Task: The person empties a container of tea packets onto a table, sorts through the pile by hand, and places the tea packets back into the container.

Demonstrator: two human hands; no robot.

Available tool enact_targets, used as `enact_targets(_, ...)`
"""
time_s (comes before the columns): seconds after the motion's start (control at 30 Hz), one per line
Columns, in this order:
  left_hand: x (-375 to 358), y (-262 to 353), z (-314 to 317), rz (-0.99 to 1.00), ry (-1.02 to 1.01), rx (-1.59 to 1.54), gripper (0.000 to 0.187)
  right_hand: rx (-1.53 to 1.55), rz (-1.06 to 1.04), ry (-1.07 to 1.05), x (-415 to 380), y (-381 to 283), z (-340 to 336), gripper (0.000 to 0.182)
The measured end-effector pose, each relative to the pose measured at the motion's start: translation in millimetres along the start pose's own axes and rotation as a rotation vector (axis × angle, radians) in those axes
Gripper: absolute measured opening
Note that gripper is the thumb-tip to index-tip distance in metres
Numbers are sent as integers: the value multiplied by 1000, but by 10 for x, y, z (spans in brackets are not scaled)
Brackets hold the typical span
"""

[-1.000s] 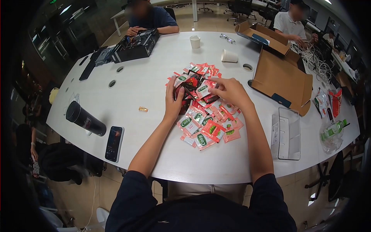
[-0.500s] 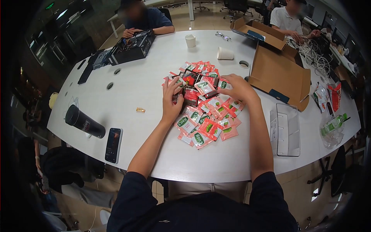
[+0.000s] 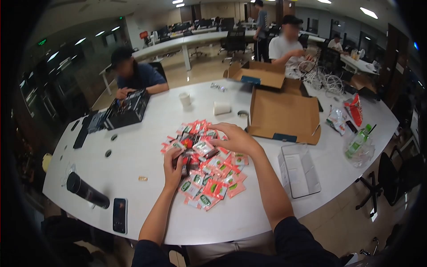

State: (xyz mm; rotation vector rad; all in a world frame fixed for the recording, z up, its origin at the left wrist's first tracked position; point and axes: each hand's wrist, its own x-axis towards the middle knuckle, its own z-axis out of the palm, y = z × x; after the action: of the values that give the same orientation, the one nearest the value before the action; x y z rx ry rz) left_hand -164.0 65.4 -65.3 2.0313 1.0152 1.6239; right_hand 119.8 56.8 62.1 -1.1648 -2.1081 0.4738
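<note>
A loose heap of pink, red and white sachets [image 3: 215, 188], several with a green label, lies on the white table [image 3: 213, 227]. Darker red-and-black packets [image 3: 192, 160] show in the middle of the heap. At the heap's left edge is my left hand [image 3: 172, 168], its thumb apart from its curved fingers beside the packets. My right hand [image 3: 235, 139] reaches over the upper right, fingers stretched out and loosely bent near a white-and-pink sachet [image 3: 203, 148]. Both hands look open, though some fingertips are blurred or hidden among the sachets.
A clear plastic box [image 3: 299, 171] and an open cardboard box [image 3: 284, 115] stand right. Paper cups [image 3: 222, 108] are beyond the heap; a black tumbler [image 3: 87, 190] and phone [image 3: 120, 216] are left. Two people sit across, one behind a computer case [image 3: 127, 109], one near white cables [image 3: 327, 80].
The camera view has tilted up and turned right, so the table things appear further left and lower. My hands stay around the heap, the right fingers now over its upper middle.
</note>
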Motion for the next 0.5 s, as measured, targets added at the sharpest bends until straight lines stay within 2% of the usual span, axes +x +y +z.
enact_targets(0.07,23,120,-16,-115,2,-87,29,565,-97,5,-92,-623,-348,61)
enact_targets(0.17,11,94,-2,-118,-22,-127,30,1028,-668,48,-490,-1225,-515,81)
enact_targets(0.2,-21,24,-12,-211,-43,-162,30,1175,-890,45,-619,-1367,-483,88)
enact_targets(0.27,-37,5,-14,-174,-45,-129,31,1248,-1063,99,-1049,-1482,-355,71)
enact_targets(0.3,-26,11,-2,-123,-45,-93,31,1233,-913,-3,-1164,-1852,-545,60)
enact_targets(0.33,-8,61,4,-110,-46,-102,32,1361,-1008,176,-1350,-1884,-314,55)
enact_targets(0.37,-11,87,-1,-120,-55,-97,32,1370,-1000,186,-1377,-2161,-112,55)
enact_targets(0.43,1,109,-3,-142,-56,-66,31,1587,-973,1108,-1294,-2860,145,45)
enact_targets(0.47,3,82,-2,-115,-61,-51,31,1586,-968,1117,-1361,-2629,-7,45)
enact_targets(0.5,12,118,3,-123,-70,-49,31,1467,-1090,538,-1473,-2199,-291,46)
